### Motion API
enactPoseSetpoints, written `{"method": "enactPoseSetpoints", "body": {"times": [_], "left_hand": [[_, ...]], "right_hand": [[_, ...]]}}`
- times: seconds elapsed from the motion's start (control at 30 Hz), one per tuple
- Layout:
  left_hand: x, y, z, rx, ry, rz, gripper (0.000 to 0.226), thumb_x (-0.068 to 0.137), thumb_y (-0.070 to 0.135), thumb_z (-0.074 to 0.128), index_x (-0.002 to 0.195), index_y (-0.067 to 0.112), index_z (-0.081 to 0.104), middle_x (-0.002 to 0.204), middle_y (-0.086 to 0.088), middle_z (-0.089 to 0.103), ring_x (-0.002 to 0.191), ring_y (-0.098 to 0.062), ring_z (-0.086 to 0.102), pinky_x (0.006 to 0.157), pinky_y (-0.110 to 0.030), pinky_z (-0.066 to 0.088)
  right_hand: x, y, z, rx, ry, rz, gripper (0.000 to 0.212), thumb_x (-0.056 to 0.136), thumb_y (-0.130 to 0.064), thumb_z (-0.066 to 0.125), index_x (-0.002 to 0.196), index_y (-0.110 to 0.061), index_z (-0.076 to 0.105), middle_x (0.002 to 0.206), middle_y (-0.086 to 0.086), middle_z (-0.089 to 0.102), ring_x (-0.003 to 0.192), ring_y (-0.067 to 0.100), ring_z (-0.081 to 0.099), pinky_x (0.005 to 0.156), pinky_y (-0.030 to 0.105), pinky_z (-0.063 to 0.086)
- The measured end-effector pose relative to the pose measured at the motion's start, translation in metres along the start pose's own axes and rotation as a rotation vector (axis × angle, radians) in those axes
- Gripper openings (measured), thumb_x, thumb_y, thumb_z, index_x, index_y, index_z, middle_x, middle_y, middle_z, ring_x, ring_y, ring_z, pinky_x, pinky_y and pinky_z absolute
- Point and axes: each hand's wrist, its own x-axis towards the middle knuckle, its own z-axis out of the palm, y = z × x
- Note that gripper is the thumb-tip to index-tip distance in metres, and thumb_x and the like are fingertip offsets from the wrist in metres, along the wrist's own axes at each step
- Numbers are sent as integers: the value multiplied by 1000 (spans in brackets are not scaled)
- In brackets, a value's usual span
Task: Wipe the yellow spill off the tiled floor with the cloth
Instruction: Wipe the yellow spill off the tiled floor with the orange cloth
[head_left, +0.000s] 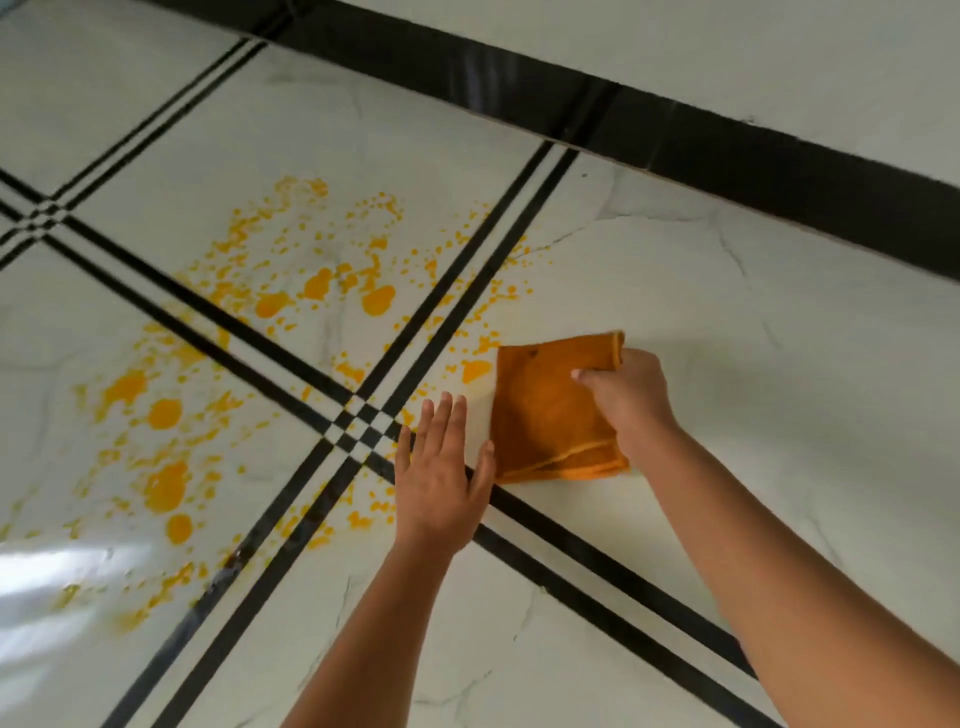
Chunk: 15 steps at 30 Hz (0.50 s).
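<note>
Gripping a folded orange cloth (550, 410) by its far corner, the right hand (631, 397) holds it at the spill's right edge. The left hand (441, 473) hovers beside it, flat, open, empty. The yellow spill (270, 332) spans several tiles (753, 322) almost untouched; nearly all wiping appears to remain.
</note>
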Motion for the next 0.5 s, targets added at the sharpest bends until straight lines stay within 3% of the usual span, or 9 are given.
{"method": "enactPoseSetpoints", "body": {"times": [0.17, 0.23, 0.27, 0.3, 0.37, 0.43, 0.5], "left_hand": [[-36, -16, -14, -29, 75, -203, 81, 78, 64, 3, 149, 24, 8, 157, 5, 5, 143, -10, -6, 115, -33, -7], [-55, -31, -18, -50, 110, -294, 80, 79, 64, 4, 149, 25, 8, 157, 6, 5, 143, -9, -6, 115, -34, -6], [-61, -36, -18, -48, 114, -324, 80, 79, 64, 3, 149, 25, 8, 157, 7, 5, 143, -9, -6, 115, -35, -6], [-70, -43, -19, -41, 121, -356, 80, 79, 64, 2, 149, 25, 7, 157, 7, 4, 143, -9, -7, 115, -35, -6], [-87, -59, -18, -25, 132, -428, 81, 78, 63, 1, 149, 25, 7, 157, 5, 5, 143, -10, -6, 115, -35, -6], [-103, -76, -16, -12, 136, -489, 82, 77, 63, 0, 149, 24, 7, 157, 4, 5, 143, -10, -7, 115, -35, -6], [-117, -92, -12, -8, 146, -529, 81, 78, 62, 1, 149, 24, 6, 157, 4, 2, 141, -9, -11, 114, -35, -6]], "right_hand": [[-53, -59, 21, -346, -52, -451, 6, 79, -2, 56, 74, 0, 57, 68, 12, 56, 62, 27, 50, 49, 27, 35], [-81, -67, 48, -508, -166, -537, 17, 81, -5, 57, 66, -9, 50, 62, 3, 48, 59, 23, 49, 44, 23, 28], [-88, -63, 59, -542, -251, -533, 14, 82, -12, 61, 70, -10, 54, 65, 1, 52, 64, 22, 54, 46, 21, 32], [-98, -58, 70, -557, -356, -499, 13, 83, -22, 65, 82, -11, 60, 74, 2, 60, 73, 22, 61, 51, 22, 40], [-109, -38, 93, -619, -497, -398, 46, 84, -44, 63, 117, -13, 58, 113, 10, 62, 104, 26, 60, 78, 33, 50], [-108, -12, 110, -785, -437, -365, 70, 89, -55, 47, 144, -16, 30, 148, 14, 31, 136, 33, 31, 104, 46, 34], [-103, 13, 123, -890, -345, -366, 75, 91, -62, 31, 150, -24, 6, 157, 12, 4, 143, 34, 2, 112, 53, 13]]}}
